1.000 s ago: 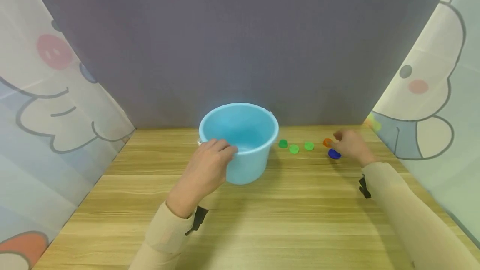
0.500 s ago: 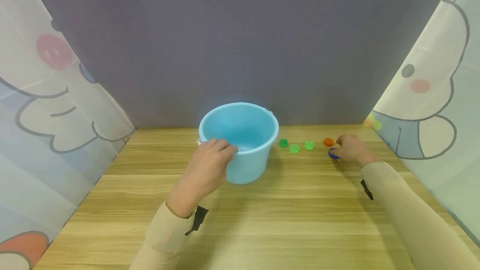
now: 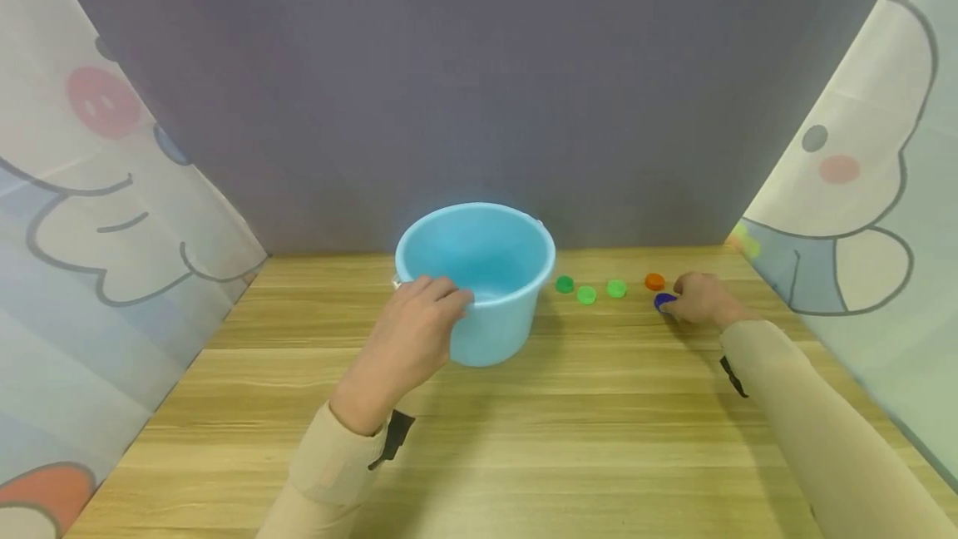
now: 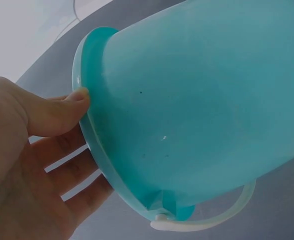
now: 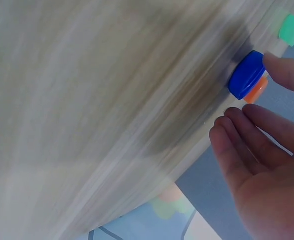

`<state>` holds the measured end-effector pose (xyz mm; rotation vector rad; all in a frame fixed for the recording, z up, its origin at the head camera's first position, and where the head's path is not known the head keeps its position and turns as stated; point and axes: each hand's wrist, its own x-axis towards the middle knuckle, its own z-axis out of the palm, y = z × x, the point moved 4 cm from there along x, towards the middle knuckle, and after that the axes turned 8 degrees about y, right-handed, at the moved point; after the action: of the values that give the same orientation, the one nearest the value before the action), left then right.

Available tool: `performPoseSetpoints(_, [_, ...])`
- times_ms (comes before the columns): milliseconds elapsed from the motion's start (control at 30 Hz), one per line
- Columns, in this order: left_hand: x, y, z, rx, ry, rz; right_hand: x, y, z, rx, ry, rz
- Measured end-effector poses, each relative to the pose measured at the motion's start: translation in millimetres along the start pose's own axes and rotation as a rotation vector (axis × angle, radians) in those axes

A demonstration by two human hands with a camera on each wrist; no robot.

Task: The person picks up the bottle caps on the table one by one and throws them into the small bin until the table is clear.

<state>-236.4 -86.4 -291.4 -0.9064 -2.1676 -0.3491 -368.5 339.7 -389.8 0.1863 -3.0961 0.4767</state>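
"Where does the blue bucket (image 3: 494, 338) stand?"

"Upright on the surface (image 3: 569, 439), mouth skyward, long axis vertical, its near rim gripped between the thumb and fingers of a left hand (image 3: 407, 327)."

"And the right hand (image 3: 701, 299)?"

"Partly open, holding nothing, thumb against a blue cap (image 5: 246, 77) near an orange cap (image 3: 654, 282); the blue cap's tilt is unclear."

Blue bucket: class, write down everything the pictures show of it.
The bucket is light blue, round, narrowing downward, smooth like plastic, with a thick rim and a pale handle hanging down. Open-topped, it stands roughly upright on the wood-grain table, left of the coloured caps. The left hand's grip pinches its near-left rim.
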Motion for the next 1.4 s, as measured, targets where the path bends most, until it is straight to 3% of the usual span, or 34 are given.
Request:
performPoseSetpoints(200, [0.3,0.9,0.4,-0.001,-0.017,-0.005,-1.7,0,4,0.009,-0.030,0.005])
performPoseSetpoints(533, [0.6,1.3,-1.1,-0.008,-0.013,-0.008,-1.3,1,7,0.028,-0.008,0.004])
performPoseSetpoints(1400, [2.3,2.1,1.1,-0.017,-0.018,-0.003,-16.0,-8,8,0.243,0.131,0.036])
